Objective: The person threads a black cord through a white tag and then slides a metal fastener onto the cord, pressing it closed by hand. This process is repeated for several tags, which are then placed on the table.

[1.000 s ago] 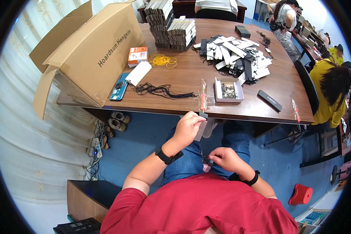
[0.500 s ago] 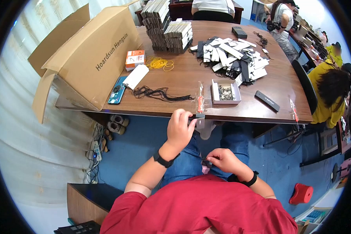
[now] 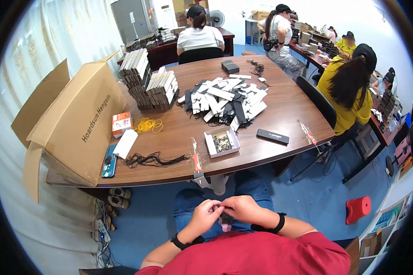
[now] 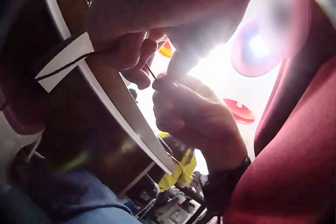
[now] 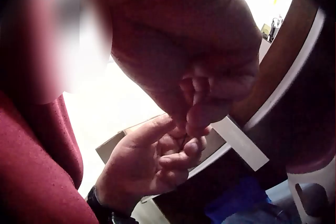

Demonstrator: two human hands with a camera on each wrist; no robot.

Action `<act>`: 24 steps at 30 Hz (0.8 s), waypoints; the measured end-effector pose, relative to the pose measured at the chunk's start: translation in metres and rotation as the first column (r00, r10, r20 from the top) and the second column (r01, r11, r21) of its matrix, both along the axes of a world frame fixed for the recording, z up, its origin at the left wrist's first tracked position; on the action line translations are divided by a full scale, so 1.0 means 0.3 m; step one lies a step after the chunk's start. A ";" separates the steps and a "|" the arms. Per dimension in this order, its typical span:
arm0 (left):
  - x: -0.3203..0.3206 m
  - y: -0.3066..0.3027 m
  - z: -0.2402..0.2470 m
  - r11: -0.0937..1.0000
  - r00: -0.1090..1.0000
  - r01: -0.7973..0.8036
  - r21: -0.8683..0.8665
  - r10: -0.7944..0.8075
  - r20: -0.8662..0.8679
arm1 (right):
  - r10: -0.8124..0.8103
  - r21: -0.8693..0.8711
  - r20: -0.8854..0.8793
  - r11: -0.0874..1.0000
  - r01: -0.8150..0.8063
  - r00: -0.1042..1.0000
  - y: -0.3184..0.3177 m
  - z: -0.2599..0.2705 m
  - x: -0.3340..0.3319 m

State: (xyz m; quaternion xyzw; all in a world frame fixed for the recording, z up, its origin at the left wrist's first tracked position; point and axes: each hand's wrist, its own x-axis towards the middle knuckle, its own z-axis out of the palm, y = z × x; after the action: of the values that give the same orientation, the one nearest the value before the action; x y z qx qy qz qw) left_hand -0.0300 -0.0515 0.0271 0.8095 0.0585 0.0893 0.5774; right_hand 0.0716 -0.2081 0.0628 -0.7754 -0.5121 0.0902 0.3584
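Note:
Above the lap, my left hand (image 3: pixel 205 215) and right hand (image 3: pixel 244 208) meet, fingertips against fingertips. A thin black cord (image 4: pixel 151 71) runs between the pinching fingers of both hands in the left wrist view. More of this cord crosses in front of a white strip (image 4: pixel 65 62) beside the table's edge. Seen from the right wrist, the strip (image 5: pixel 242 144) lies beyond the fingers, and the left hand's (image 5: pixel 144 155) fingers are curled under the right. At the table's near edge, a red-handled thing (image 3: pixel 197 162) is held by clear tape, with the strip (image 3: pixel 201 180) hanging below it.
On the table (image 3: pixel 170 133) lie a bundle of black cords (image 3: pixel 153 159), an open box of small parts (image 3: pixel 222 141), a black bar (image 3: pixel 273 136) and a heap of white and black strips (image 3: pixel 222 101). A large carton (image 3: pixel 89 123) stands left, near stacked strips (image 3: pixel 163 89). Other people sit and stand beyond.
My left hand has let go of the strip at the table's edge and come back to the right hand over the lap. The head view has swung up and to the right.

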 end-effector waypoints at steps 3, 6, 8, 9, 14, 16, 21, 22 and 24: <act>-0.011 0.001 0.026 0.995 1.000 0.026 0.101 -0.026 -0.004 | -0.016 -0.041 0.016 0.999 0.017 1.000 -0.027 -0.024 0.007; -0.028 0.006 0.028 0.992 0.994 0.097 0.077 -0.092 -0.061 | 0.015 -0.071 -0.034 0.997 -0.017 0.999 -0.043 -0.025 0.008; -0.037 0.001 0.025 0.993 0.991 0.116 -0.034 -0.118 -0.064 | 0.034 -0.071 -0.072 0.997 -0.039 0.997 -0.045 -0.021 0.005; -0.041 0.004 0.031 0.990 0.987 0.107 -0.088 -0.116 -0.110 | 0.038 -0.061 -0.081 0.997 -0.043 0.996 -0.044 -0.020 0.004; -0.063 0.025 0.044 0.953 0.974 0.048 -0.299 -0.111 -0.199 | 0.052 -0.054 -0.151 0.997 -0.061 0.987 -0.041 -0.016 0.008; -0.072 0.034 0.045 0.943 0.973 0.031 -0.331 -0.105 -0.206 | 0.040 -0.072 -0.187 0.996 -0.054 0.982 -0.039 -0.001 0.012; -0.077 0.048 0.056 0.909 0.983 0.024 -0.416 -0.098 -0.157 | 0.049 -0.059 -0.182 0.996 -0.061 0.982 -0.029 0.041 0.019; -0.073 0.052 0.061 0.889 0.987 0.027 -0.457 -0.098 -0.131 | 0.038 -0.028 -0.296 0.998 -0.048 0.955 -0.019 0.052 0.028; -0.059 0.049 0.135 0.828 0.995 0.057 -0.558 -0.093 -0.037 | 0.027 0.028 -0.511 1.000 -0.015 0.859 0.004 0.067 0.035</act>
State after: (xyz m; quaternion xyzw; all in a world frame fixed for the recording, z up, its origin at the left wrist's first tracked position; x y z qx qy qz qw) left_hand -0.0477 -0.0369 0.0676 0.6108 0.0681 0.0204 0.7886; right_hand 0.0820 -0.2069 0.0830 -0.7140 -0.4081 0.2905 0.4891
